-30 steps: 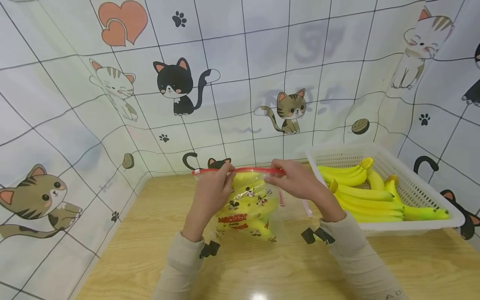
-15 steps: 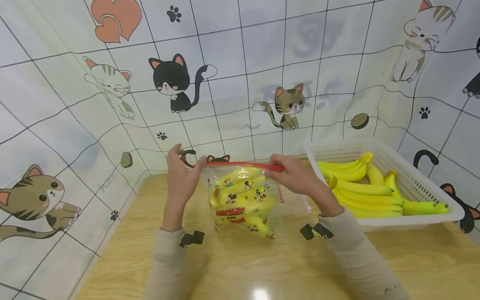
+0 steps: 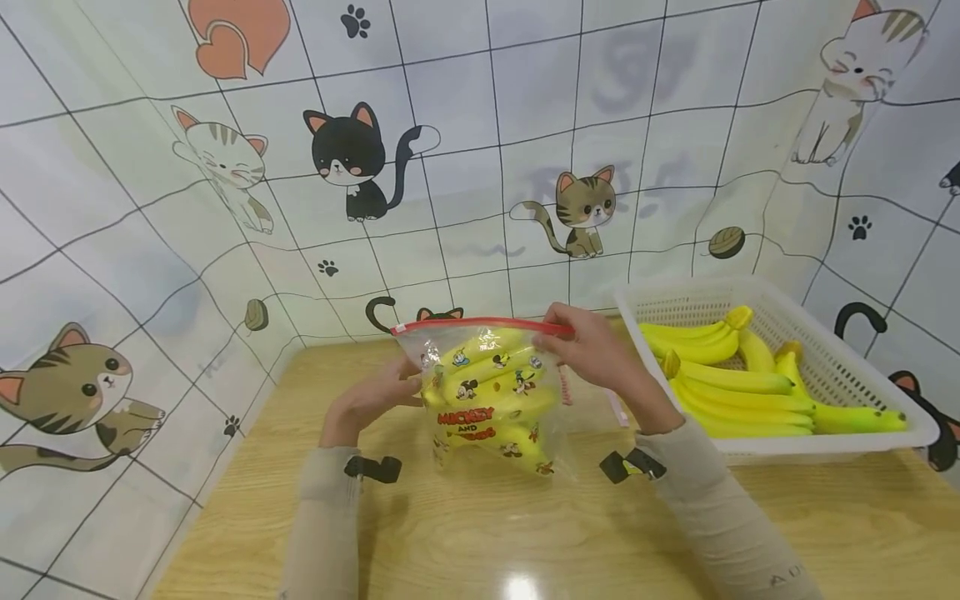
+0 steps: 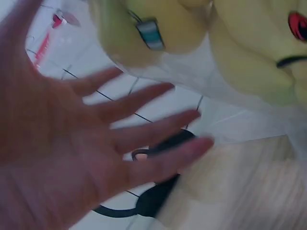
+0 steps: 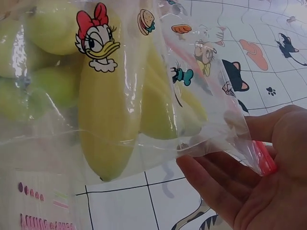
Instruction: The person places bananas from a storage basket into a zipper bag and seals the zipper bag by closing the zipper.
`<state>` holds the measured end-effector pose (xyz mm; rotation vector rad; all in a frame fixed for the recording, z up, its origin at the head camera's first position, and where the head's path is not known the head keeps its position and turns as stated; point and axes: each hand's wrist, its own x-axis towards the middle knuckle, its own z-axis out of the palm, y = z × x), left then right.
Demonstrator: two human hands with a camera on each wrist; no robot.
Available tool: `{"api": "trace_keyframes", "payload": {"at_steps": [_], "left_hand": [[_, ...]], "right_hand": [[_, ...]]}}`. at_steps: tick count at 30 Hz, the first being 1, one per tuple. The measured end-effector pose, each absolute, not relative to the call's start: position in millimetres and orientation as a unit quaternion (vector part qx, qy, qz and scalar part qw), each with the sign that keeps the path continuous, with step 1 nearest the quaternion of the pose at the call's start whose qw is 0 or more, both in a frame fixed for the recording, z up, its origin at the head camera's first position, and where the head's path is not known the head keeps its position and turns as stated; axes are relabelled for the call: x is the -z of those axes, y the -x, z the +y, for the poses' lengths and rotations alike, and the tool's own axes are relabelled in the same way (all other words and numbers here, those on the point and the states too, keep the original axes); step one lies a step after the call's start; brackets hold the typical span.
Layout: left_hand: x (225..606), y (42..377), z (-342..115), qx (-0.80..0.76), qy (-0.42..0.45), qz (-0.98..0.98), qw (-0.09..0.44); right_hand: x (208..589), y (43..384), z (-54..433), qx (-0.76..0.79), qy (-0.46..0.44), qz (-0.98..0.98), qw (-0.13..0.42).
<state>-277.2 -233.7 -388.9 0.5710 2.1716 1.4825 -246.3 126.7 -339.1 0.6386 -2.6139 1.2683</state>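
A clear zip bag (image 3: 487, 417) with cartoon prints stands on the table, with yellow bananas (image 3: 480, 367) inside it. Its red zip strip (image 3: 487, 322) runs along the top, a small white slider (image 3: 400, 327) at the left end. My right hand (image 3: 596, 350) pinches the strip's right end between thumb and fingers. Low at the bag's left side is my left hand (image 3: 375, 393), its fingertips partly behind the plastic in the head view. The left wrist view shows this hand's fingers (image 4: 158, 132) spread and straight beside the bag, holding nothing.
A white perforated basket (image 3: 885, 375) with several bananas (image 3: 738, 400) stands at the right. Between bag and basket lies another clear plastic piece with a pink strip (image 3: 617, 407). A cat-patterned sheet (image 3: 465, 108) rises behind the wooden table (image 3: 480, 533).
My left hand has slid from mid-strip to its left end, let go, and dropped to the bag's left side. The right hand keeps its pinch on the right end.
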Motion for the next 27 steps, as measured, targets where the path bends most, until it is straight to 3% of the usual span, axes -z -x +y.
{"api": "trace_keyframes", "payload": {"at_steps": [4, 10, 18, 27], "left_hand": [[398, 280, -231, -0.548, -0.238, 0.758, 0.262], [402, 280, -223, -0.512, -0.204, 0.793, 0.26], [405, 280, -218, -0.493, -0.149, 0.818, 0.256], [408, 284, -214, -0.521, -0.133, 0.799, 0.267]], "right_hand": [[340, 248, 125, -0.458, -0.171, -0.87, 0.056], [335, 250, 129, -0.524, -0.104, -0.844, -0.05], [342, 251, 137, -0.408, -0.186, -0.88, -0.16], [358, 249, 122, -0.385, -0.179, -0.884, -0.196]]}}
